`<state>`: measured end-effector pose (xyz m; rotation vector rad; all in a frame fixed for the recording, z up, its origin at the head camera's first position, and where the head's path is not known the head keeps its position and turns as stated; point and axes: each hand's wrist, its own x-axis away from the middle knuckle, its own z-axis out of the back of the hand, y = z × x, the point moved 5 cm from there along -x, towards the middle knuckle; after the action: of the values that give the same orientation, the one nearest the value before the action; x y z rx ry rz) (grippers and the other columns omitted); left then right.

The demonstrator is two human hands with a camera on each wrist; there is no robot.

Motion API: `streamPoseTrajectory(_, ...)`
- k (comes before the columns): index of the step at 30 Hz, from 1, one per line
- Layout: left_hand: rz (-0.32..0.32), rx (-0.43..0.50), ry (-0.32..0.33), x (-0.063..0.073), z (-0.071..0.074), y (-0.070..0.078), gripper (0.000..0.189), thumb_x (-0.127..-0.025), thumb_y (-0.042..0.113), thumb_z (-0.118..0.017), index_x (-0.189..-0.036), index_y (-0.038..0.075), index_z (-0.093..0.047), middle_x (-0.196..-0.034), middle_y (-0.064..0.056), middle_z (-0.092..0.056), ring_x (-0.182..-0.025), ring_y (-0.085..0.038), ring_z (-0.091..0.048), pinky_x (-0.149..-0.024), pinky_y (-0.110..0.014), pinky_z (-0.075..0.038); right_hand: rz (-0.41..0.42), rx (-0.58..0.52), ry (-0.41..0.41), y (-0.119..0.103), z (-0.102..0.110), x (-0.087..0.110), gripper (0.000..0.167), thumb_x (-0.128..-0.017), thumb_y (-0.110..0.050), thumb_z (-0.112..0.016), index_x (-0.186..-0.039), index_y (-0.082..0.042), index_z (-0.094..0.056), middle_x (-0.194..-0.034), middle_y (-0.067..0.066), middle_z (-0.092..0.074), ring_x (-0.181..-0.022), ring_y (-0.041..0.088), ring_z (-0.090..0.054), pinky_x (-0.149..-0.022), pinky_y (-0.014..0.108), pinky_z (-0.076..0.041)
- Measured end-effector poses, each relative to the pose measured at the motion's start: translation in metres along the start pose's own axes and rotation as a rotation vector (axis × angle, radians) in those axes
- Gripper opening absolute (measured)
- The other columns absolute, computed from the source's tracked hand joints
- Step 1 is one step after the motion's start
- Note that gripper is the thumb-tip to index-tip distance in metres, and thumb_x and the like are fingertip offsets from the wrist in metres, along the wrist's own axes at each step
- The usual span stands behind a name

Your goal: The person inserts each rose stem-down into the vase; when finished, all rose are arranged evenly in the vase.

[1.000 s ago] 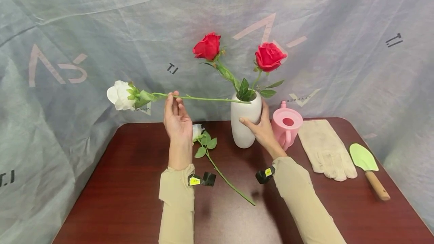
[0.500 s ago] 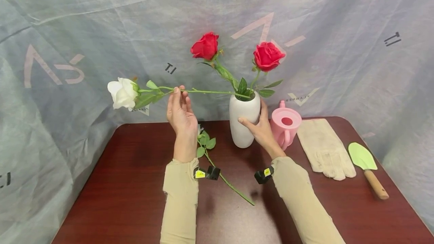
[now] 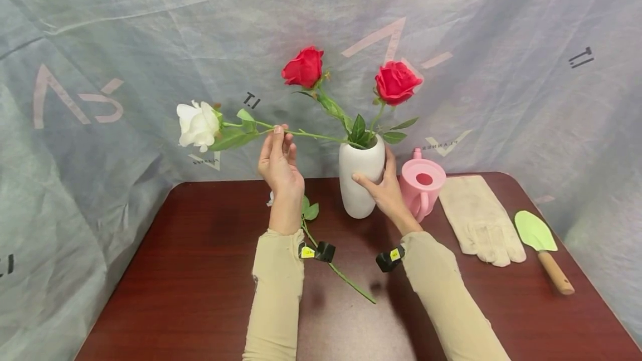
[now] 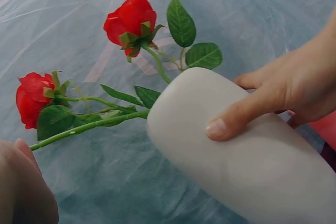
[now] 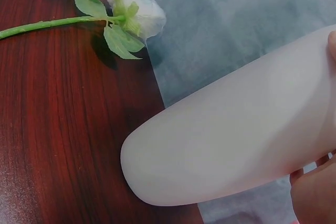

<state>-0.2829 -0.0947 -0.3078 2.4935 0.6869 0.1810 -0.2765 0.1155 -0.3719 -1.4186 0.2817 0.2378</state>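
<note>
My left hand [image 3: 282, 166] pinches the green stem of a white rose [image 3: 198, 126], its bloom out to the left. The stem slants slightly down to the right, and its lower end goes in at the mouth of a white vase [image 3: 357, 183]. Around the vase's right side my right hand [image 3: 388, 194] holds it, thumb across the front. Two red roses [image 3: 303, 67] with leaves stand in the vase and lean apart. In the left wrist view the stem [image 4: 89, 127] meets the vase rim beside the red roses' leaves.
A second white rose [image 5: 139, 14] lies on the dark red table [image 3: 200, 272], partly hidden behind the left arm in the head view. Right of the vase are a pink watering can [image 3: 423, 180], beige gloves [image 3: 481, 222] and a green trowel [image 3: 536, 233]. A grey cloth hangs behind.
My left hand has moved right and slightly up with the white rose, and the stem's end has gone from in front of the vase's rim into its mouth. The right hand stays on the vase.
</note>
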Motion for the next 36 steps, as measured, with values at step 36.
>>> streamPoseTrajectory(36,-0.013,-0.512,-0.294,0.007,-0.026,-0.046,0.015,-0.080,0.010,-0.074,-0.090,-0.001,-0.069,-0.082,-0.003,-0.066,-0.074,-0.015,-0.063,-0.059,-0.025,-0.055,0.016,0.019,-0.006,0.001,0.000,0.000,0.092,-0.082,-0.012,-0.072,-0.148,-0.010,-0.007,-0.148,0.011,-0.016,-0.129,0.027,-0.028,-0.105,0.046,-0.028)
